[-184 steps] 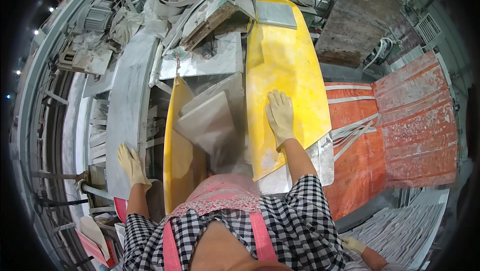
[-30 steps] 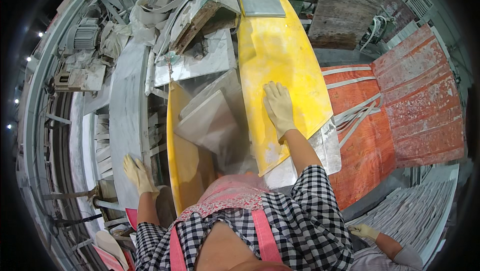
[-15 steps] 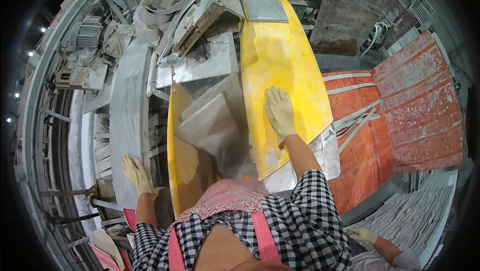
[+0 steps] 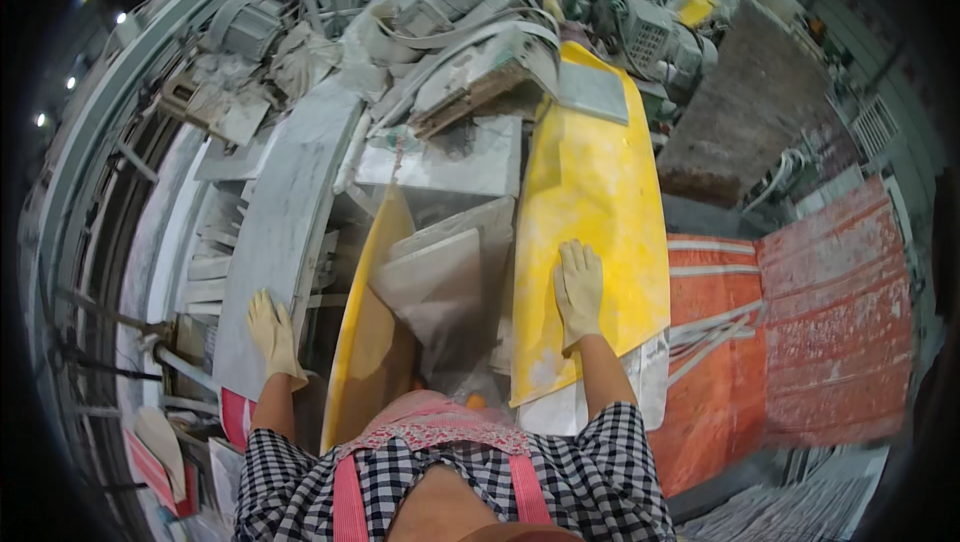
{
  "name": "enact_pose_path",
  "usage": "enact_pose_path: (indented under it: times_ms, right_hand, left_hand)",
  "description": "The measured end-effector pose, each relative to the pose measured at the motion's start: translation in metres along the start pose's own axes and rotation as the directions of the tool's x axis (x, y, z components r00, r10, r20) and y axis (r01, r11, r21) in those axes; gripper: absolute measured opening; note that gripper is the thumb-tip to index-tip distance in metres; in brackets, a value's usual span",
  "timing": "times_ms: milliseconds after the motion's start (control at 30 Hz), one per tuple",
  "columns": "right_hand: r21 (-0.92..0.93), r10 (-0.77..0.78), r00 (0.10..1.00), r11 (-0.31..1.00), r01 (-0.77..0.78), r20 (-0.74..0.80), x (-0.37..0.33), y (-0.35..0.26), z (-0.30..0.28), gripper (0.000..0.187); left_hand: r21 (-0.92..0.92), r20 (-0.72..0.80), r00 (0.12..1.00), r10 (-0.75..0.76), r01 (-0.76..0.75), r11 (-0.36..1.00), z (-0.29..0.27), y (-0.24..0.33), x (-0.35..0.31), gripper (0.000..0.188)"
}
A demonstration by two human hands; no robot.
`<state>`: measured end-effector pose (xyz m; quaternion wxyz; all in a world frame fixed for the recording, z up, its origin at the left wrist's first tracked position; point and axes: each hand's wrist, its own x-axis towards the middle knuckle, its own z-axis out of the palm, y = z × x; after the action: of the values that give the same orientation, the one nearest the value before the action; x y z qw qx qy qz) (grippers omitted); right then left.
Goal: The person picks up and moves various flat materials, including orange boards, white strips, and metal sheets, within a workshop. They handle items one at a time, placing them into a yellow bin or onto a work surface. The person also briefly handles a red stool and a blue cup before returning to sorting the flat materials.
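Observation:
My left hand (image 4: pixel 272 335), in a pale yellow glove, lies with outstretched fingers on a long grey slab (image 4: pixel 268 232). My right hand (image 4: pixel 580 292), gloved alike, rests flat on a yellow sheet (image 4: pixel 600 182) that covers a long surface in front of me to the right. Neither hand holds anything. Between my arms an upright yellow panel (image 4: pixel 362 312) leans beside a gap, in which grey flat slabs (image 4: pixel 440 272) stand tilted. White board edges (image 4: pixel 640 382) stick out under the near end of the yellow sheet.
Dusty motors (image 4: pixel 243 27), belts (image 4: pixel 480 27) and a worn box-shaped machine part (image 4: pixel 490 72) crowd the far side. A grey plate (image 4: pixel 593 92) lies on the yellow sheet's far end. Orange sheeting (image 4: pixel 710 372) with pale straps and a scuffed red panel (image 4: pixel 840 322) are at right.
The view has tilted and shifted, so the scene sits lower in the picture. Both hands stay flat on the slab and the yellow sheet. Another person's gloved hand at lower right is out of view.

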<state>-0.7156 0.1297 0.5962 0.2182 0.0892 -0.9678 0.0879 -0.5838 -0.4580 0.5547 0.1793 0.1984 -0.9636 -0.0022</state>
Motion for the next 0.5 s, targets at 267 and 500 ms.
enact_pose_path:
  times_ms: [267,500]
  right_hand:
    - [0.148,-0.048,0.998,0.988,0.041,0.049,0.006,-0.006,-0.013,0.036]
    - [0.010,-0.156,0.973,0.987,0.160,-0.171,0.005,-0.008,-0.010,0.034]
  left_hand:
    - [-0.100,-0.021,0.997,-0.081,0.078,0.992,-0.003,0.010,-0.002,0.052]
    - [-0.050,-0.029,0.998,-0.063,0.061,0.997,0.004,0.005,0.001,0.053]
